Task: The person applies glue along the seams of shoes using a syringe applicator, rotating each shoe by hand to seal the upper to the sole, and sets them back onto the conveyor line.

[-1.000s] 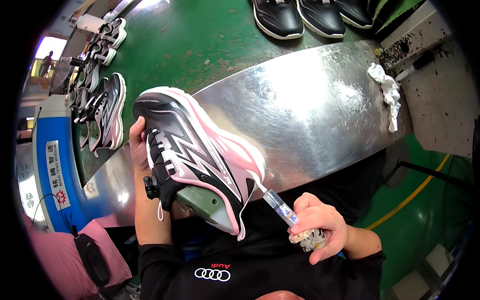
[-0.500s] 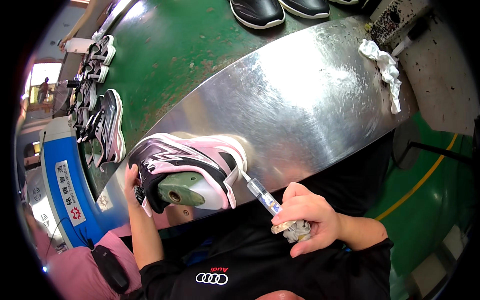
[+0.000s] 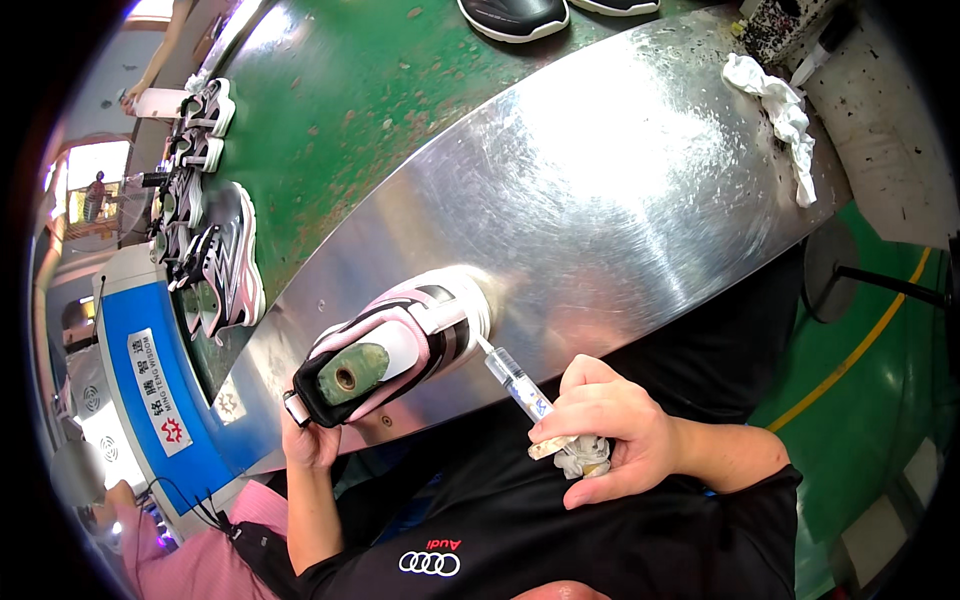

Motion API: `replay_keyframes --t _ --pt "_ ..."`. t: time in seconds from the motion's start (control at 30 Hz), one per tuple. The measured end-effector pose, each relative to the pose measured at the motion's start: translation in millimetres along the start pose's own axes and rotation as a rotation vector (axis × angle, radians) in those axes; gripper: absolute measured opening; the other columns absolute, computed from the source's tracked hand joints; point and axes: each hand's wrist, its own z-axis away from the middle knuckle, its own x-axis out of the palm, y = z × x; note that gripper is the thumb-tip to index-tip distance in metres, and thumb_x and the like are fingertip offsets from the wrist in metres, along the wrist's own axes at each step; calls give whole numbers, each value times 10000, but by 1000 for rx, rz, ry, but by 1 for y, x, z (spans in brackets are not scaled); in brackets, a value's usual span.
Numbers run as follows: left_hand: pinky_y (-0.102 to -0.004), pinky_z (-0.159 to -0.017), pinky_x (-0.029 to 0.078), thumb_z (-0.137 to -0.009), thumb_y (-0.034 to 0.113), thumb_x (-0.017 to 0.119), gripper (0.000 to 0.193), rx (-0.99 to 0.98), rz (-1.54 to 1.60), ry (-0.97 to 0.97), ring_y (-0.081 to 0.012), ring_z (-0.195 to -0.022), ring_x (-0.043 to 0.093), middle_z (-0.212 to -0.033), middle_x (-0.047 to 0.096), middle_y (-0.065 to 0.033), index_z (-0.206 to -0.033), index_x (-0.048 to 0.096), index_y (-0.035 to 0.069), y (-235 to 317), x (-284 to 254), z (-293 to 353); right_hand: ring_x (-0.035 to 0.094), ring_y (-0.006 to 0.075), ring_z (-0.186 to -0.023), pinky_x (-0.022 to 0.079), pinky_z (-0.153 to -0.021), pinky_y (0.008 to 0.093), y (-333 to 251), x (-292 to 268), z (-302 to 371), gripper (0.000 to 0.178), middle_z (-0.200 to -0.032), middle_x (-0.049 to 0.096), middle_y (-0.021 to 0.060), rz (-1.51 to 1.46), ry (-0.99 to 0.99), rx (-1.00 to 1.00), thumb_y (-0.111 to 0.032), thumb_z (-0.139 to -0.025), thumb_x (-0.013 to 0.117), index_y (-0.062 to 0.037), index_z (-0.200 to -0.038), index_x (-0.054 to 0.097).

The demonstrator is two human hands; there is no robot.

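Note:
My left hand (image 3: 311, 443) is closed on the near left end of a pink, black and white sneaker (image 3: 437, 318), its fingers partly hidden beneath it. A green shoe last (image 3: 353, 374) with a round hole fills the shoe's opening. My right hand (image 3: 622, 425) grips a clear plastic syringe (image 3: 518, 383) with blue markings, pointed up and left. Its fine tip is at the edge of the sneaker's pale sole; whether it touches, I cannot tell. A crumpled greyish wad (image 3: 584, 458) is also held in the right hand, against the palm.
The sneaker is over a shiny metal ledge (image 3: 640, 230) beside a green work surface (image 3: 340, 140). More sneakers (image 3: 232, 255) line the left, near a blue-fronted machine (image 3: 150, 370). Black shoes (image 3: 515, 14) stand at the top. A white rag (image 3: 778, 110) lies right. Someone in pink (image 3: 195, 550) is lower left.
My left hand has turned the sneaker, so its opening now faces me more and the heel points up and right. The syringe has shifted slightly left, its tip still by the sole.

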Motion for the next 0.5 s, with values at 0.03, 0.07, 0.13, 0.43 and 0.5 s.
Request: replay_keyframes --t 0.03,0.07,0.13,0.43,0.5 --pt "-406 -980 467 -973 237 440 374 -7 -13 35 -267 -1127 562 -1235 555 -154 -1260 457 -2 -1 -2 4 456 166 -728 367 -710 280 0 1 0 530 -920 680 0 3 3 -6 -366 -699 811 -38 -1079 642" --pt "-416 -988 464 -964 210 462 380 -15 -6 24 -273 -1143 554 -1253 545 -156 -1274 445 -10 -1 -3 9 456 166 -728 367 -710 280 0 2 0 530 -920 680 0 2 2 -6 -366 -699 811 -38 -1079 642" --pt "-403 -998 460 -914 137 493 396 -60 55 22 -274 -1156 548 -1271 542 -156 -1278 458 -15 -1 6 17 451 164 -724 368 -712 278 -1 4 0 527 -921 681 -3 20 -1 2 -360 -692 816 -38 -1074 648" --pt "-430 -1020 433 -863 128 590 537 -112 2 65 -293 -1180 528 -1310 505 -167 -1333 380 -24 -11 25 38 455 167 -725 364 -706 281 -6 10 1 522 -915 681 0 56 -12 9 -351 -685 821 -41 -1069 650" --pt "-439 -1037 413 -827 93 620 621 -111 65 -7 -294 -1210 502 -1340 477 -160 -1368 332 -11 -11 34 41 457 166 -720 362 -702 282 -7 12 3 522 -910 681 1 58 -8 10 -349 -682 823 -41 -1067 650"
